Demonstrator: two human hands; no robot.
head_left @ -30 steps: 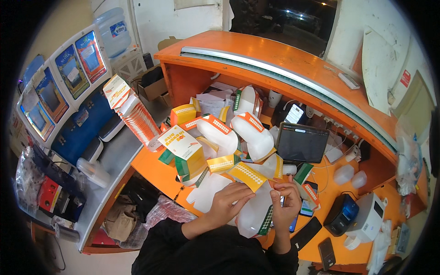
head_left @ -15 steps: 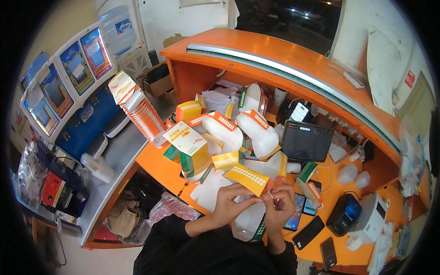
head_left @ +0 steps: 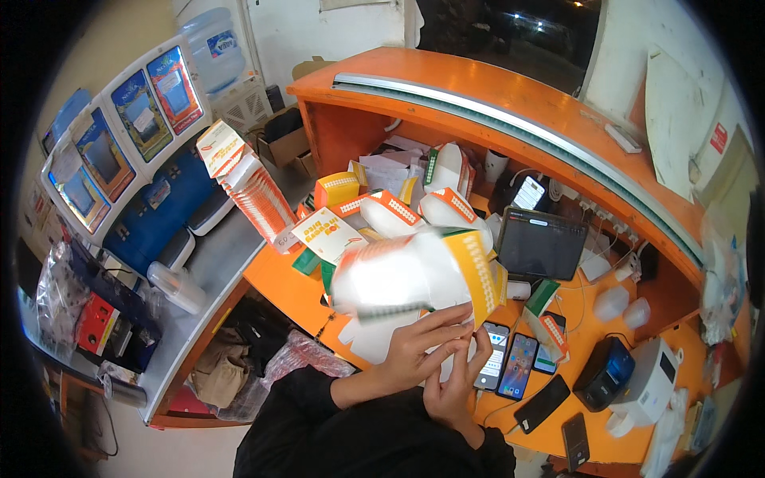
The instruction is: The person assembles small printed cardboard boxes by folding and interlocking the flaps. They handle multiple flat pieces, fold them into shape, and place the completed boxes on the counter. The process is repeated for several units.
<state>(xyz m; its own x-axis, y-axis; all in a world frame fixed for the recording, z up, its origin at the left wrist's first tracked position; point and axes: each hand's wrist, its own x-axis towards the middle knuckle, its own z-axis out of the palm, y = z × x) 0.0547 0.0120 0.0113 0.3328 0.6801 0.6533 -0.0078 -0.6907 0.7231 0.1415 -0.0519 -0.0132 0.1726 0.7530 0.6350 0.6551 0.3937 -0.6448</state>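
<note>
A partly folded paper food box (head_left: 406, 275) is raised in front of me, its white inside showing and a yellow patterned panel at its right end. Motion blurs its left part. My left hand (head_left: 418, 354) is closed at the lower corner of the yellow panel, fingers pointing right. Close beside it, my right hand (head_left: 456, 390) pinches the same corner, though the exact grip is partly hidden by the overlapping fingers. Behind the raised box lie several other food boxes with orange, yellow and green panels, among them a white-topped box (head_left: 328, 236).
A tall stack of nested orange-and-white cartons (head_left: 253, 199) leans at the left of the orange desk. To the right are a tablet (head_left: 542, 245), several phones, including one lit phone (head_left: 519, 366), a black device (head_left: 603, 370) and a white printer (head_left: 644, 378). An orange shelf (head_left: 478, 88) runs behind.
The box in my hands has swung round, its white inside now spreading left and its yellow panel upright on the right. A lit phone formerly covered now shows beside my right hand.
</note>
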